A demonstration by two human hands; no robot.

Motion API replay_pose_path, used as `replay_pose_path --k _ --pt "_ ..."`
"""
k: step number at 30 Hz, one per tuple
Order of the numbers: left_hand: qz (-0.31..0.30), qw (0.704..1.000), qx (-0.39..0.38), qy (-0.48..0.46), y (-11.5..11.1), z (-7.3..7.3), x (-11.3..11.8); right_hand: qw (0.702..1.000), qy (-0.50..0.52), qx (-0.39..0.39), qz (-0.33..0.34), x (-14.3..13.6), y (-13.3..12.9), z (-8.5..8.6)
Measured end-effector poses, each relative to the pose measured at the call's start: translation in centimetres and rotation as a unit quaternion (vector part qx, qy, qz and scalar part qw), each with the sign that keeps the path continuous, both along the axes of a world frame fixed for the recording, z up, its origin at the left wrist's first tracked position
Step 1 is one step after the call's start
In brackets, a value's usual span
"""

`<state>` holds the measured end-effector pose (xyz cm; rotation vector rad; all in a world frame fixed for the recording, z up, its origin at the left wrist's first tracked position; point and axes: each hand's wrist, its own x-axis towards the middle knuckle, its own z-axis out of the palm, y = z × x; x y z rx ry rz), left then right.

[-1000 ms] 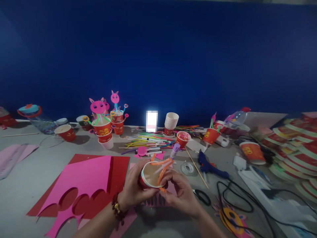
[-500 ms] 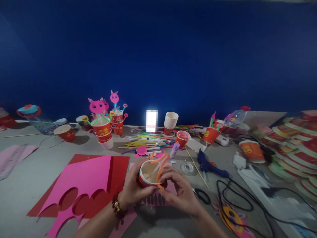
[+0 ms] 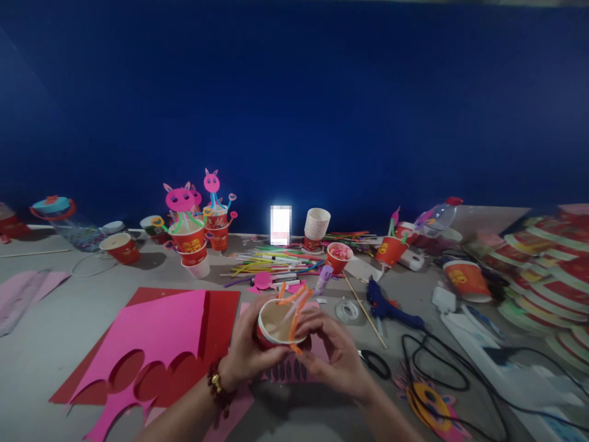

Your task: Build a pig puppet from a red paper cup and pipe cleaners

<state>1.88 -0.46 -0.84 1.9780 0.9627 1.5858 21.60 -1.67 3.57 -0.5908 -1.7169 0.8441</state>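
My left hand [image 3: 246, 347] wraps round a red paper cup [image 3: 271, 322], whose open mouth tilts toward me. An orange pipe cleaner [image 3: 294, 324] runs over the cup's right rim, its lower end bent outside. My right hand [image 3: 338, 356] is closed at that rim, its fingers against the pipe cleaner and the cup's side; the fingertips are partly hidden. A pale straw-like strip [image 3: 291, 308] and more orange pieces stick up from the cup. Below the hands lies a pink sheet [image 3: 276, 379] with dark leaf-shaped cut-outs.
Pink and red paper sheets [image 3: 161, 319] lie left. A glue stick [image 3: 324, 279], tape roll [image 3: 346, 310], wooden stick [image 3: 363, 310], blue glue gun [image 3: 391, 307] and scissors [image 3: 375, 364] lie right, near black cables [image 3: 442, 344]. Decorated cups [image 3: 188, 242] and colourful pipe cleaners [image 3: 271, 261] stand behind.
Almost nothing differs. The cup and both hands keep the same hold, with only a very slight shift of the whole view.
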Motion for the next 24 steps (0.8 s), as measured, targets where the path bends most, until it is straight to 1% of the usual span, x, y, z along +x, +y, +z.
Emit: replay_pose_path --k 3,5,6,7,9,11,12,13,14,18,21,24 --pt "-0.03 0.997 -0.054 -0.054 -0.1 -0.1 0.1 0.999 0.033 0.0 -0.022 0.3 -0.1 -0.4" --pt "-0.042 0.985 -0.122 -0.114 -0.3 0.0 0.2 0.996 0.081 -0.032 -0.028 0.4 -0.2 -0.6" --pt "-0.051 0.974 -0.16 -0.152 -0.3 0.2 0.2 0.993 0.107 -0.05 -0.027 0.5 -0.2 -0.7" --pt "-0.07 0.958 -0.198 -0.192 -0.3 0.4 0.2 0.989 0.131 -0.063 -0.027 0.5 -0.2 -0.8" --pt "-0.146 0.916 -0.262 -0.268 -0.2 1.0 0.2 0.984 0.16 -0.074 -0.026 0.6 -0.1 -0.8" --pt "-0.234 0.868 -0.297 -0.322 0.0 1.4 0.3 0.984 0.158 -0.074 -0.026 0.6 0.1 -0.8" --pt "-0.263 0.85 -0.306 -0.338 0.1 1.5 0.3 0.986 0.146 -0.076 -0.027 0.5 0.1 -0.7" --pt "-0.278 0.84 -0.309 -0.348 0.1 1.5 0.4 0.988 0.13 -0.081 -0.028 0.5 0.1 -0.6" --pt "-0.285 0.836 -0.314 -0.348 0.1 1.3 0.4 0.989 0.113 -0.088 -0.028 0.4 0.1 -0.6" --pt "-0.301 0.832 -0.355 -0.301 -0.2 -0.1 0.6 0.99 0.08 -0.114 -0.017 0.1 0.1 -0.7" --pt "-0.319 0.822 -0.38 -0.279 -0.5 -1.0 0.7 0.992 0.069 -0.1 -0.013 -0.2 0.2 -1.1" --pt "-0.334 0.811 -0.401 -0.266 -0.8 -1.2 0.7 0.995 0.064 -0.074 -0.008 -0.3 0.2 -1.2"
